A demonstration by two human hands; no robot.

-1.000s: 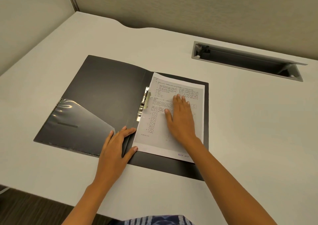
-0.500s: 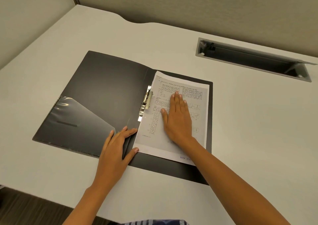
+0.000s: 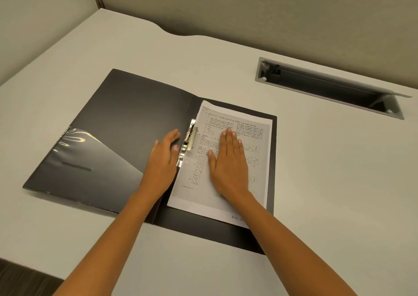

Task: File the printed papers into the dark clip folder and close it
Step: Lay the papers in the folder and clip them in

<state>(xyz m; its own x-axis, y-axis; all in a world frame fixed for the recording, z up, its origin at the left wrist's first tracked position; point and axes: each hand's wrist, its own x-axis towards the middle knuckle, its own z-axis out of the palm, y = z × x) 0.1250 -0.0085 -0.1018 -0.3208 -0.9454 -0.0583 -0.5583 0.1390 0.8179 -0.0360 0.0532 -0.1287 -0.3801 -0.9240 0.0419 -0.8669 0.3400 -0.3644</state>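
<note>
The dark clip folder point(image 3: 126, 114) lies open flat on the white desk. Printed papers point(image 3: 248, 128) rest on its right half, their left edge next to the metal clip point(image 3: 190, 137) at the spine. My right hand point(image 3: 228, 162) lies flat on the papers, palm down, fingers together. My left hand point(image 3: 162, 157) rests on the left cover beside the clip, thumb close to the clip's lower end. A clear plastic pocket point(image 3: 95, 157) covers the lower part of the left cover.
A grey cable tray opening point(image 3: 328, 87) is set into the desk point(image 3: 339, 182) at the back right, its flap raised. Beige partition walls stand behind and to the left. The desk's front edge runs at the lower left.
My left hand has moved from the folder's lower spine edge up along the spine to beside the clip. My right hand has stayed flat on the papers.
</note>
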